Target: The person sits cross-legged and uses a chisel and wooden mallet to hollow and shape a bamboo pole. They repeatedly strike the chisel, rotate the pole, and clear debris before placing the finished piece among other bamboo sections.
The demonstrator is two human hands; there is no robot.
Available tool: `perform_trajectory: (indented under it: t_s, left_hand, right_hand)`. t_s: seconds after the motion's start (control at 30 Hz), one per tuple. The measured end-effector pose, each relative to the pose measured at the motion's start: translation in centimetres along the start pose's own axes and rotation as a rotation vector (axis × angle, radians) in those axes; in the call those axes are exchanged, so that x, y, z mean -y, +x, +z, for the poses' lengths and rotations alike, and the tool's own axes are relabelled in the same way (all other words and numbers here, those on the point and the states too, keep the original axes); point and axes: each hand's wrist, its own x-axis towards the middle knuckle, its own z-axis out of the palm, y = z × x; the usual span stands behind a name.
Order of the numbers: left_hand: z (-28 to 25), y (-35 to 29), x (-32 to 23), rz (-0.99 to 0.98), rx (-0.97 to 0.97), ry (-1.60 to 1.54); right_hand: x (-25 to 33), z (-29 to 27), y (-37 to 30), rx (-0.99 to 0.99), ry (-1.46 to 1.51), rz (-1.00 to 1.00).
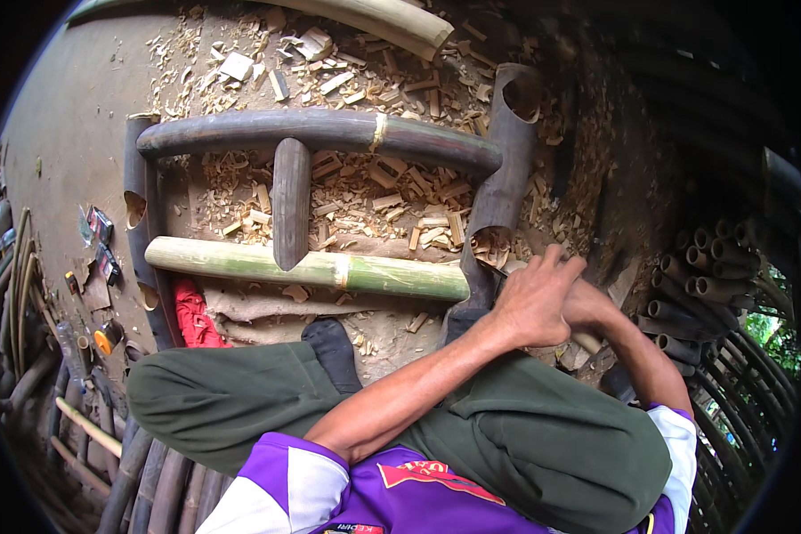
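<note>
A frame of dark bamboo poles lies on the ground in front of my crossed legs. At its right, my left hand (532, 303) and my right hand (587, 304) are closed together, the left partly covering the right. Between them is a knife: its thin dark blade (493, 268) points at the notch in the right bamboo post (505, 169), and a pale handle end (587, 342) sticks out below my hands. The fingers are mostly hidden. A green, peeled bamboo rail (307, 270) meets the post beside the blade. A dark curved rail (320, 132) and a short upright (291, 203) stand beyond it.
Wood shavings and chips (392, 191) cover the ground around the frame. A notched left post (139, 209) stands near red cloth (196, 316). Small packages and an orange tape measure (109, 337) lie at left. Stacked bamboo tubes (716, 267) fill the right side.
</note>
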Motion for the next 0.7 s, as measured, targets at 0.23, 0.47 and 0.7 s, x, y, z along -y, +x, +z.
perform_trajectory:
  t_s: [0.23,0.47,0.7]
  left_hand:
    - [-4.8,1.3,2.4,0.019,0.616,0.1]
    - [-6.0,-8.0,-2.4,-0.219,-0.043,-0.032]
    - [-6.8,-14.2,-2.4,-0.538,0.176,0.467]
  right_hand:
    - [2.8,7.5,2.7,-0.311,0.446,0.483]
    - [6.6,10.4,1.5,-0.481,1.617,0.22]
    - [7.6,10.3,1.5,-0.3,1.871,0.056]
